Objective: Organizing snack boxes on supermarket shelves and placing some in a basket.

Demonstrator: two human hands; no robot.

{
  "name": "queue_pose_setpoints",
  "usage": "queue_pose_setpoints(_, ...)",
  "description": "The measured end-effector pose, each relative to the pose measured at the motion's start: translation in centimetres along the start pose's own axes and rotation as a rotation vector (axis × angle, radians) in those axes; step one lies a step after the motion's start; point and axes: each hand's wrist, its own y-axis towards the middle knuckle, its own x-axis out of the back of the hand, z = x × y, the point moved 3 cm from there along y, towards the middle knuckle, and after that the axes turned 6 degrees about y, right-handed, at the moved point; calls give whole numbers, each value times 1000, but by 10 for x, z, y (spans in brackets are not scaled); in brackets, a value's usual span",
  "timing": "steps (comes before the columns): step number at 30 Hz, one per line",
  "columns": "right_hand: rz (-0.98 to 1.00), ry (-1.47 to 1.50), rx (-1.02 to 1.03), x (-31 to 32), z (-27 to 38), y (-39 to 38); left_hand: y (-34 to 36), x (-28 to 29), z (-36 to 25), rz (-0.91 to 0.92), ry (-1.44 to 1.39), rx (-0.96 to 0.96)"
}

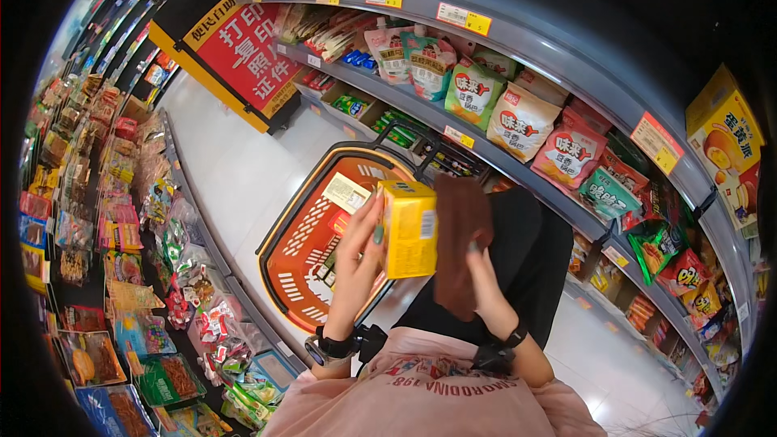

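Convenience-store aisle, tiled floor, clock directions taken from the yellow carton. Gray snack shelf at 1 to 3 o'clock, with green rice-crust pouch, cream pouch and pink pouch; red-and-yellow sign at 10–11. Yellow carton is up in the air, left hand grasping it from the 9 o'clock side, barcode face showing. Right hand at 4 o'clock, grip closed on a brown flat object; blurred, can't tell its kind, nor whether it touches the carton. Orange shopping basket at 9 o'clock, black rim. Status, my read: partly done. Basket already has a cream-labelled pack, a red pack and something darker, partly hidden. Outstanding: both held items, neither in the basket yet. Fill is low, plenty of room left.
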Motion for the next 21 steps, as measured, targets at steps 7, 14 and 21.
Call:
queue_pose_setpoints(7, 118, -513, 430, -64, 12, -18, -7, -30, 37, -104, -238, 44)
queue_pose_setpoints(14, 8, -466, 452, -61, 15, -11, -9, -20, 32, -122, -382, 92)
queue_pose_setpoints(21, -141, -380, 409, -48, 9, -7, -17, -12, 48, -208, -665, 322)
